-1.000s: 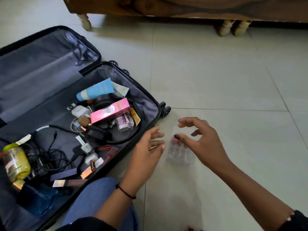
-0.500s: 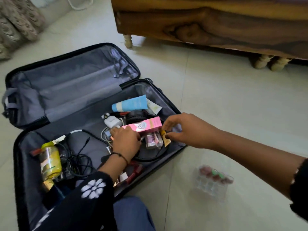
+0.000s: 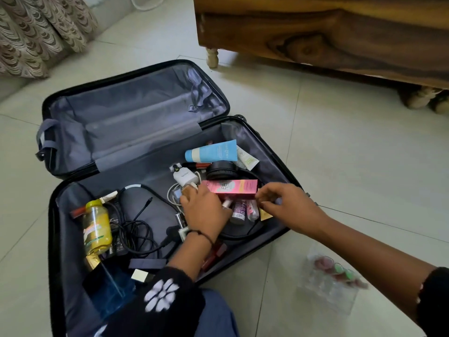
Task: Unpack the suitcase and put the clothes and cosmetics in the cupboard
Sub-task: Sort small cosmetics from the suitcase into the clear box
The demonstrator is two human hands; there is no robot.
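Both hands are now reaching into the open suitcase (image 3: 52,215), having left the clear case (image 3: 332,283) of tiny bottles, which is lying on the floor (image 3: 340,166) behind and beneath the right forearm. The pink box (image 3: 230,188), the cosmetic in hand, is sitting between the two grips, resting on the headphones (image 3: 221,170). A careless pull-back of the right arm is likely to sweep the clear case across the tiles. Lifting the box fast could also tumble the small bottles (image 3: 239,210) lying just below it, or snag the headphone band looping under both wrists. The left hand (image 3: 204,210) is showing its back to the camera, with fingers curling down over the box's near-left end and hiding whatever they are touching, so its hold cannot be told. The right hand (image 3: 279,205) is drawing fingertips and thumb nearly together at the box's right end. Whether they are pinching the box or the yellow sachet (image 3: 265,216) just under the thumb cannot be told through the blur.
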